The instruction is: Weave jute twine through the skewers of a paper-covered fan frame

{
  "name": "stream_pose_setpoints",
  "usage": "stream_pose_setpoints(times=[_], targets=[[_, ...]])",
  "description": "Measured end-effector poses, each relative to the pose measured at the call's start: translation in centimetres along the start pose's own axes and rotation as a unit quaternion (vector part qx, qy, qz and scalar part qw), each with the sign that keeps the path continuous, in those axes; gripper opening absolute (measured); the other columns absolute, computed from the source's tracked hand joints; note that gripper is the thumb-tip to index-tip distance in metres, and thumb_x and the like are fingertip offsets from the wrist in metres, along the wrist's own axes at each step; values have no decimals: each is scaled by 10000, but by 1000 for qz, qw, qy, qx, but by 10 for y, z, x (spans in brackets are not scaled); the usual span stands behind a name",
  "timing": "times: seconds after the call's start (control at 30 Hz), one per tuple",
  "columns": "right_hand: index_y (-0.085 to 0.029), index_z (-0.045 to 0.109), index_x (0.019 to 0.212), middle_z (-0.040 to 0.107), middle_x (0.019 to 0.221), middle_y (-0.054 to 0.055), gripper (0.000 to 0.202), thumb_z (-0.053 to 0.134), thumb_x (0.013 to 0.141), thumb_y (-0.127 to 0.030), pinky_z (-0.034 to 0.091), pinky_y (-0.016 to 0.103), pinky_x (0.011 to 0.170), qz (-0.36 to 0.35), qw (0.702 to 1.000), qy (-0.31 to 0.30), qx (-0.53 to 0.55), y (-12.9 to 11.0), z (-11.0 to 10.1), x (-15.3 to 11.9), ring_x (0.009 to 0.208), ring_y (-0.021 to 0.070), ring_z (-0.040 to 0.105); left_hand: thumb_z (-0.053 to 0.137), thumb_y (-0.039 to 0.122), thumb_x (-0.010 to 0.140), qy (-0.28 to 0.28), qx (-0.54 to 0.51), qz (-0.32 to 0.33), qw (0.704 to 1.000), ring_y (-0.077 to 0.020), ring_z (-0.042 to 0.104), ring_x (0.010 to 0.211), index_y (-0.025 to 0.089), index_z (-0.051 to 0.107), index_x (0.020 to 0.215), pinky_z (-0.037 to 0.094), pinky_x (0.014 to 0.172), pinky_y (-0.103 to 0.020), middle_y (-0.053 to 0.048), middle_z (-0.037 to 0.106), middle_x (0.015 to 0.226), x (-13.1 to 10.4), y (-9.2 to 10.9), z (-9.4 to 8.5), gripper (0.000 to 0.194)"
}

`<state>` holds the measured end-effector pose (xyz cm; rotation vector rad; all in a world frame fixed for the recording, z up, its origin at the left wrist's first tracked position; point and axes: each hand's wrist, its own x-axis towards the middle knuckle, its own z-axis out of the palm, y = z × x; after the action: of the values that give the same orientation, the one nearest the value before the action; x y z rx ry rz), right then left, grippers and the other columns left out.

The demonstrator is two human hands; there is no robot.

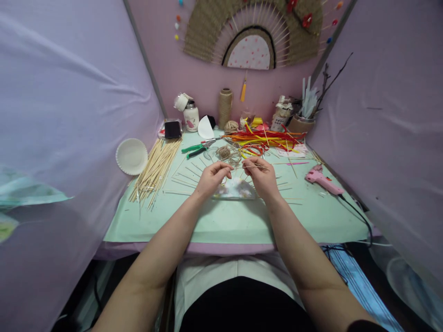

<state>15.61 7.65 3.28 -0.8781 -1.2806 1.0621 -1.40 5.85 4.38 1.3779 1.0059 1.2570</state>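
Both my hands are raised over a half-round fan base [237,189] with a pale flowered face, and thin sticks [187,180] spread out from it on both sides. My left hand [214,179] is closed in a pinch on a thin strand of twine [237,168]. Close by, my right hand [262,176] pinches the same strand between thumb and fingers. Just beyond my fingertips lies a loose ball of brown twine [224,152] with loops around it. My hands hide part of the fan and its sticks.
Wooden skewers [155,170] lie in a heap on the left, by a white paper plate [131,157]. Green-handled pliers [197,148] and red and yellow pipe cleaners [266,138] lie behind. A pink glue gun [323,180] with its cord rests right. A twine spool [225,108] stands at the back.
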Motion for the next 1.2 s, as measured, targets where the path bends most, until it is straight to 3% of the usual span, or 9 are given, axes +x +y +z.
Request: stream_pose_setpoints(times=[0.27,0.37,0.47,0.67,0.83,0.93,1.0,1.07,1.2], targets=[[-230,625,947,643,780,-11,237,688,739,-325,427,266,612,54,996,-38,62,2,4,0,633,112,512,723,402,699,48,13,9,999,-88,476,504,159,661,722,377,518,-234,33,547,523,2,-2,1,252],[-221,585,908,659,822,-6,275,705,663,-258,432,252,600,100,993,-56,39,2,7,0,673,120,544,723,405,699,83,12,12,996,-88,475,489,165,652,709,375,499,-230,39,533,510,3,-3,1,250],[-201,608,846,645,819,6,246,734,664,-308,437,252,599,111,988,-104,11,1,10,-1,691,123,548,716,396,704,94,24,24,995,-91,486,499,167,655,707,382,498,-230,33,550,528,2,-3,2,237],[-201,637,773,556,637,-35,253,736,719,-427,385,253,561,62,995,-72,37,10,11,-2,571,99,469,732,399,686,74,23,28,997,-91,485,509,159,659,702,383,504,-231,28,554,541,1,-3,6,251],[-194,645,737,544,605,-36,264,753,696,-432,346,247,527,93,992,-80,21,12,10,-2,549,94,443,734,424,709,65,-42,22,997,-73,429,491,161,667,747,332,486,-216,46,512,519,2,-6,2,274],[-198,637,700,543,599,-41,242,748,695,-414,333,243,520,115,988,-83,53,10,10,-2,540,89,438,740,435,716,-32,-67,3,997,-61,401,493,159,676,772,298,479,-213,33,548,579,0,-7,-1,289],[-201,632,693,556,610,-40,225,748,693,-393,345,244,529,126,985,-83,80,9,9,-2,543,92,449,737,430,724,-116,-35,-8,993,-66,428,520,150,685,773,315,500,-218,10,592,643,-2,-7,-1,289],[-202,631,699,567,626,-36,214,742,704,-385,355,246,537,117,986,-78,87,8,7,-2,551,96,455,716,413,746,-153,22,5,988,-86,483,576,144,694,777,357,547,-229,-11,628,700,-3,-6,-2,272],[-205,646,731,584,669,-25,204,731,740,-391,382,250,577,36,998,-46,22,5,6,-2,593,105,473,643,330,812,-61,182,102,976,-115,526,653,158,690,783,385,615,-245,-23,656,754,-1,-9,-1,181]])
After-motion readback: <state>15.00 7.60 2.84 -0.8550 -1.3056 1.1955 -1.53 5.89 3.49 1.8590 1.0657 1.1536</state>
